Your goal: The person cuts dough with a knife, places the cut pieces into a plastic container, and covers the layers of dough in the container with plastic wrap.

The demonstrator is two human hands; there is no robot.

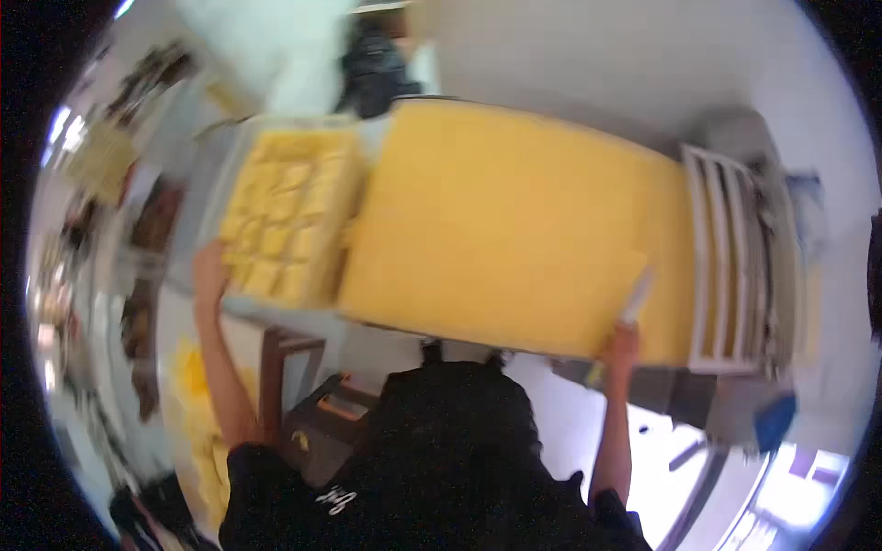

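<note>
My right hand (621,344) is gripping a pale-bladed tool (638,292) over the near right part of a broad yellow surface (514,220). My left hand (210,271) is resting at the left side of yellow blocks (276,239); blur is hiding whether it is pinching. The blocks are sitting left of the surface, seemingly already divided; the surface is showing no clear divisions, so I cannot tell what is left.

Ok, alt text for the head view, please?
A person's right hand holds a blurred, pale tool over a broad yellow surface. The left hand is beside grouped yellow blocks; a slatted white frame stands right.
</note>
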